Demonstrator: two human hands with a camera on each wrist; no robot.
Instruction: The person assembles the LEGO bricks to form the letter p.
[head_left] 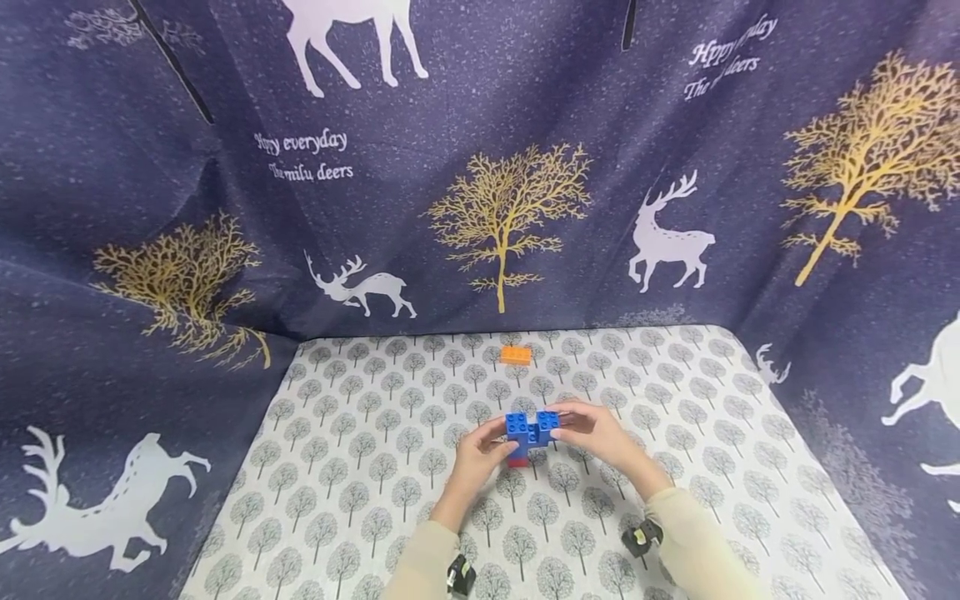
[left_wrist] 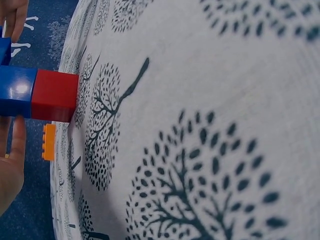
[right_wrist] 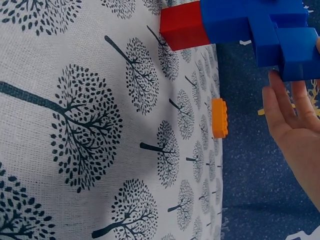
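Observation:
A structure of stacked toy building bricks stands on the cloth, with a red brick [head_left: 518,463] at its base and blue bricks [head_left: 517,427] above. On its right, a blue brick [head_left: 548,421] juts out over the cloth at the top, with a lower blue piece between it and the left column. My left hand [head_left: 478,457] holds the left column between thumb and fingers. From the other side, my right hand [head_left: 600,432] pinches the jutting blue brick. In the right wrist view, the fingers [right_wrist: 285,102] touch that brick's side; the thumb is mostly out of frame.
Farther back on the cloth lies an orange brick [head_left: 515,357], studs up. The tree-print cloth [head_left: 352,475] covers the work surface. Dark blue curtains [head_left: 465,108] with deer and trees rise behind and at both sides.

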